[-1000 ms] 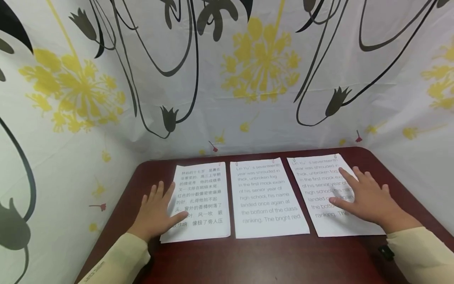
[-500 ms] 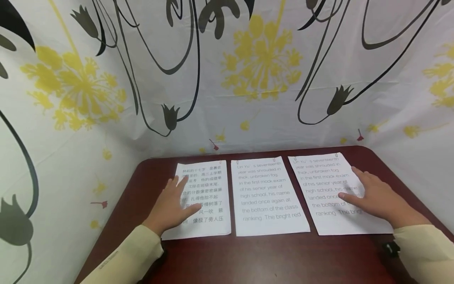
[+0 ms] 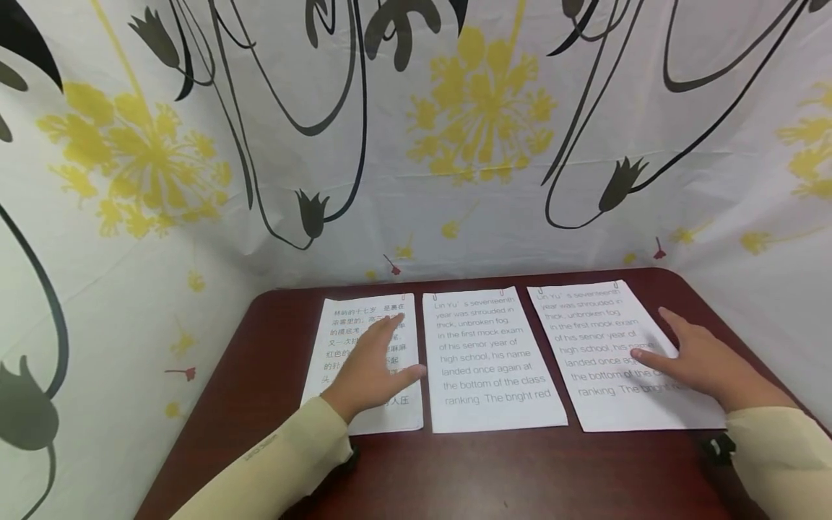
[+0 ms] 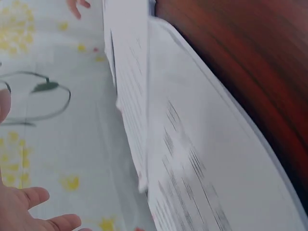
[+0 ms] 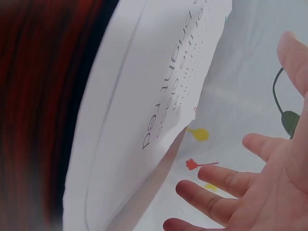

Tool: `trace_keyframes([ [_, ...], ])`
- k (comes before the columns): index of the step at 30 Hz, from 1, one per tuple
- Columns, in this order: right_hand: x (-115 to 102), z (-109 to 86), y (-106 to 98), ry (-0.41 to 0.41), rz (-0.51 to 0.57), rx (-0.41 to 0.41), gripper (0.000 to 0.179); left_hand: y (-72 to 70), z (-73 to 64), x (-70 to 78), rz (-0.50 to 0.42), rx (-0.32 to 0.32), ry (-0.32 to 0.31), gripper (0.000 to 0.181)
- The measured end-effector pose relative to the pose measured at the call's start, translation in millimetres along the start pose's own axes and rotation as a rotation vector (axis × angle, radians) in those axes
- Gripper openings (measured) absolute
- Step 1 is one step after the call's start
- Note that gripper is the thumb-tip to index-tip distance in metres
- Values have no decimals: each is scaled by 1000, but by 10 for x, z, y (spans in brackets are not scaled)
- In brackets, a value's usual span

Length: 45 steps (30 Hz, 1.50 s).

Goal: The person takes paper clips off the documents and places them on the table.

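Observation:
Three paper-clipped stacks of printed paper lie side by side: a left stack (image 3: pixel 318 386) in Chinese, a middle stack (image 3: pixel 490 419) and a right stack (image 3: pixel 604 412) in English. My left hand (image 3: pixel 370 372) is over the left stack, covering part of its text, its thumb tip reaching toward the gap beside the middle stack. Over the right stack's right side is my right hand (image 3: pixel 715 368), thumb spread from the fingers. In the right wrist view the right hand's (image 5: pixel 274 192) fingers are spread and hold nothing. The left hand's (image 4: pixel 24 209) fingers are extended in its wrist view.
A dark red-brown table (image 3: pixel 455 477) carries the stacks, its rounded far edge close to a white curtain (image 3: pixel 390 180) with yellow and grey flowers. Dark wrist straps show at both cream sleeves (image 3: pixel 780 455). Small paper clips (image 3: pixel 501 293) sit along the stacks' top edges.
My left hand has moved right across the left stack, uncovering its left side. My right hand has shifted right and slightly down, showing more of the right stack's text. The stacks stay in place.

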State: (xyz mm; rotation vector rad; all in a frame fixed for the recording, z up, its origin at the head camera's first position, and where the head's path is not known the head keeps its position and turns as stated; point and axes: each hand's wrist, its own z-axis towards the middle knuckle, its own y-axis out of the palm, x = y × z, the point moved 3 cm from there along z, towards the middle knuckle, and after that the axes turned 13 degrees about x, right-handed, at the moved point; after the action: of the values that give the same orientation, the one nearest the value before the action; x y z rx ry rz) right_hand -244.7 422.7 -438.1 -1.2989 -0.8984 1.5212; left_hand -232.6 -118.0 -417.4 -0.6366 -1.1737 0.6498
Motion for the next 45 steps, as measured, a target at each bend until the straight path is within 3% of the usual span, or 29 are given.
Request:
trace_keyframes([
  [7, 81, 0, -8, 32, 5, -32, 122, 279, 76, 379, -60, -61, 66, 98],
  [15, 149, -35, -33, 92, 4, -84, 130, 629, 144, 725, -167, -122, 26, 99],
  [22, 219, -37, 1, 134, 27, -98, 133, 869, 207, 954, -233, -157, -56, 98],
  [31, 272, -38, 48, 154, 36, -115, 135, 1125, 245, 1129, -326, -188, -154, 96],
  [40, 219, -51, 34, 150, 25, -105, 134, 1355, 285, 1392, -418, -210, -254, 90],
  [45, 191, -54, 41, 153, 32, -97, 133, 1506, 291, 1550, -498, -236, -343, 84],
])
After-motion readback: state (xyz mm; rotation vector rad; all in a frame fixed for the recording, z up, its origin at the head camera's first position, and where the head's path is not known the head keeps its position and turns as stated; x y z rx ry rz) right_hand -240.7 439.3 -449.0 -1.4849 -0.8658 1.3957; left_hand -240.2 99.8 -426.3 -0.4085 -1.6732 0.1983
